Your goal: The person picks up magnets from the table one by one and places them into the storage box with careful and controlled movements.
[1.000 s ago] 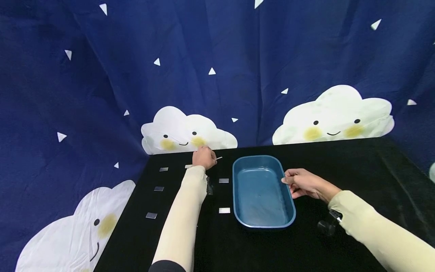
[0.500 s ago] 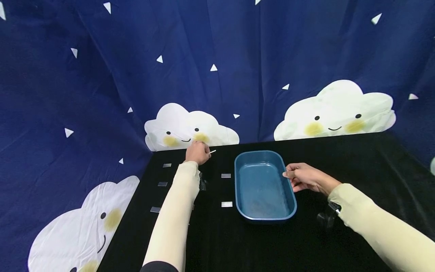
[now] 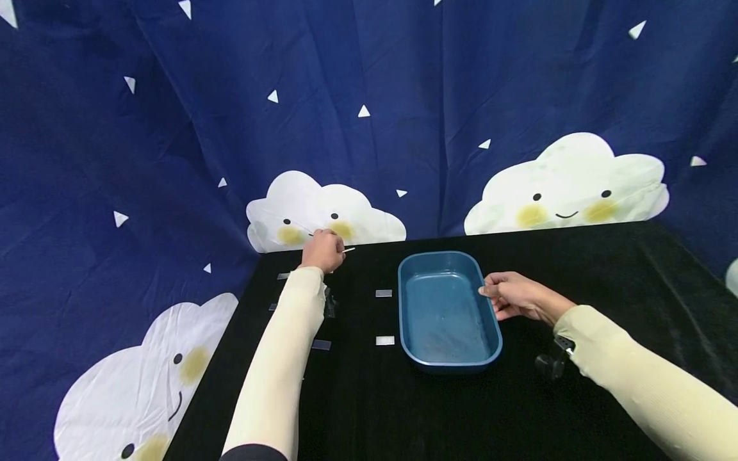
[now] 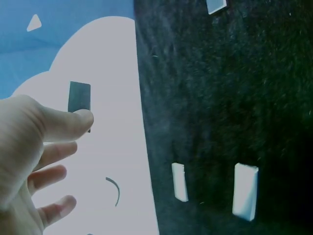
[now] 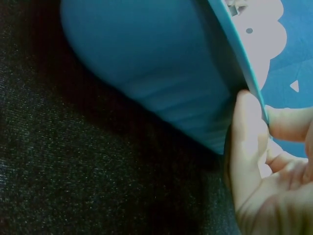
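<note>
Grey and thin, the small flat piece (image 4: 79, 96) is near the table's far edge, pinched under the thumb of the left hand (image 3: 323, 251); the finger backing it is mostly hidden, while the other fingers stand apart from it. Compared with a moment ago, that hand has travelled left along the far edge, so the piece is now farther from the bin (image 3: 446, 314); for the work, that probably means it is being carried away from the container rather than into it. The right hand (image 3: 516, 298) stays at the bin's right rim, gripping it between thumb and fingers. Blue and open-topped, the bin shows only faint scuffs on its floor; whether its base is slightly raised I cannot tell. Just beside its left wall, one behind the other, lie the white tile (image 3: 385, 340) and the grey tile (image 3: 383, 293), and farther left a dark tile (image 3: 321, 344) shows beside the left sleeve (image 3: 277, 352), which covers part of the black cloth (image 3: 369, 410). Behind everything hangs the navy curtain (image 3: 323, 83), printed with clouds (image 3: 567, 179).
</note>
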The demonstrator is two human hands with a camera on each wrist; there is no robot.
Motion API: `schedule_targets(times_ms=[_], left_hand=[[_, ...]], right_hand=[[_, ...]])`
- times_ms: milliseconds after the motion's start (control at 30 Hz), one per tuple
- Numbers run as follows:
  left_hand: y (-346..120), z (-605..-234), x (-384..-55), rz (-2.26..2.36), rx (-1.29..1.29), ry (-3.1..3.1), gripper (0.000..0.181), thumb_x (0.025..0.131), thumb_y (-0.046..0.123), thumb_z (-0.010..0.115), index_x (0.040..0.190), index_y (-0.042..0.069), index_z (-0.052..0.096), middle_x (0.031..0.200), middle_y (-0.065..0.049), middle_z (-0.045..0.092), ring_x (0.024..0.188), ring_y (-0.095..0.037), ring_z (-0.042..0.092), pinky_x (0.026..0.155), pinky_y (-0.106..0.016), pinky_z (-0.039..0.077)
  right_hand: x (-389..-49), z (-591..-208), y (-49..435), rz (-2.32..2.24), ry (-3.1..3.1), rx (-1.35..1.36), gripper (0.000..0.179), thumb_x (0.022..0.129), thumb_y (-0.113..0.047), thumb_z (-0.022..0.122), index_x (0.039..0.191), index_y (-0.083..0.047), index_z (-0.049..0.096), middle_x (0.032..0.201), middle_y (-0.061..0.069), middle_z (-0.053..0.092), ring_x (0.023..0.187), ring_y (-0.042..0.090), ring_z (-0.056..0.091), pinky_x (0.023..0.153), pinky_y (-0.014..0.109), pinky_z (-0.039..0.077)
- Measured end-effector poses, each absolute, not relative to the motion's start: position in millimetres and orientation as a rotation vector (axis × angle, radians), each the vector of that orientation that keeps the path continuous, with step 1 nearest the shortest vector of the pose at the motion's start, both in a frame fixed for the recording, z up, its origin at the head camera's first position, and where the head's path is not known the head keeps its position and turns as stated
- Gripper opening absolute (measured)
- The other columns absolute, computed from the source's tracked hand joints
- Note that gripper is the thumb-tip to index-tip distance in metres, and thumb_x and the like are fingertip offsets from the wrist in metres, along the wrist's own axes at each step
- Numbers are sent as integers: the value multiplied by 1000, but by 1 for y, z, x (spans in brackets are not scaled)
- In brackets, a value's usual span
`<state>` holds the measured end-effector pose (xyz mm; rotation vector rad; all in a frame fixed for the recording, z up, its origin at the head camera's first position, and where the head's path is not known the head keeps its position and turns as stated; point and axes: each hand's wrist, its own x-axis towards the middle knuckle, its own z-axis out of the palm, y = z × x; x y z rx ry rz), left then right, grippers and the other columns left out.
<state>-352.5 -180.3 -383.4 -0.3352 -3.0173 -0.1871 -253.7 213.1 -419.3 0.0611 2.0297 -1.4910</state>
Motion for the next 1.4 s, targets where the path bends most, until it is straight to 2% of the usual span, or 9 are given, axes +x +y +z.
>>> schedule_targets(times_ms=[200, 733, 867, 1133, 1400], left_hand=[[-184, -366, -351, -163, -407, -2952, 8, 86, 17, 70, 87, 10, 73, 124, -9, 65, 120, -33, 53, 90, -52, 49], [-205, -344, -347, -131, -398, -2932, 9, 83, 16, 68, 85, 9, 73, 121, -10, 66, 118, -35, 55, 91, -51, 51], [-207, -338, -345, -126, -393, -2909, 10, 83, 17, 69, 84, 9, 74, 120, -10, 67, 118, -35, 55, 90, -54, 51], [-204, -332, -340, -135, -386, -2905, 8, 84, 17, 68, 83, 10, 74, 122, -8, 66, 122, -33, 53, 92, -56, 47], [-194, -328, -337, -148, -453, -2880, 9, 85, 17, 69, 87, 11, 75, 126, -8, 66, 124, -32, 53, 92, -57, 48]], right_hand=[[-254, -417, 214, -1490, 2034, 53, 9, 101, -19, 50, 96, -11, 49, 77, -2, 55, 67, 9, 61, 64, 25, 57], [-257, -419, 215, -1471, 2030, 58, 10, 101, -21, 50, 96, -12, 49, 77, -3, 55, 68, 9, 61, 65, 25, 57], [-256, -418, 215, -1481, 2024, 54, 10, 101, -21, 49, 95, -13, 48, 77, -3, 54, 67, 9, 60, 64, 24, 57], [-255, -419, 214, -1496, 1991, 19, 10, 103, -20, 44, 96, -12, 46, 79, -1, 55, 67, 10, 59, 64, 23, 55], [-255, -420, 214, -1493, 1993, 9, 10, 103, -19, 45, 96, -12, 46, 79, -1, 55, 66, 10, 59, 64, 24, 55]])
